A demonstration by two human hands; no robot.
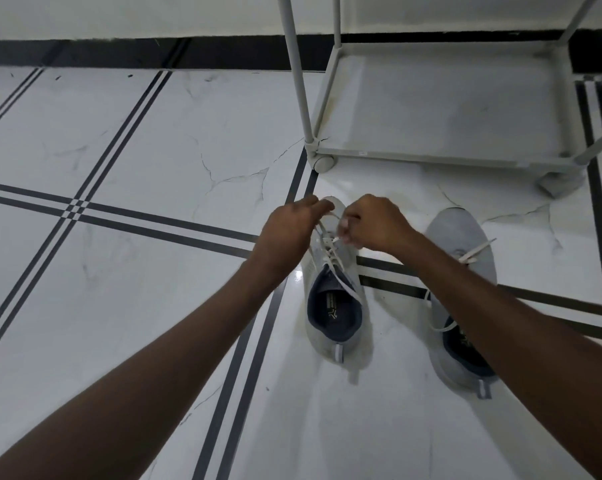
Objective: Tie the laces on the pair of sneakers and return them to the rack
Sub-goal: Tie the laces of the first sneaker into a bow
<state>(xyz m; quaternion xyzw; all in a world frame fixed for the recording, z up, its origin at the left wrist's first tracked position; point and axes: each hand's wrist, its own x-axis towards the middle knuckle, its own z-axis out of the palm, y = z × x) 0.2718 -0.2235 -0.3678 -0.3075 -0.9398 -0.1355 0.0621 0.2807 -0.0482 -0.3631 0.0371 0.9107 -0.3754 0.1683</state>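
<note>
Two light grey sneakers with dark blue linings stand on the tiled floor, toes pointing away from me. Over the left sneaker [334, 317] both my hands work its white laces [330, 247]. My left hand [289, 230] pinches one lace end over the toe. Just to its right, my right hand [375, 225] is closed on the other end. The right sneaker [462, 237] lies partly under my right forearm, and its loose white lace [476, 251] trails across the tongue and down its left side.
A light grey shoe rack [441, 157] on small wheels stands just beyond the sneakers, its bottom shelf bare. White marble-look floor tiles with dark stripes spread left and toward me. A black skirting strip runs along the wall behind.
</note>
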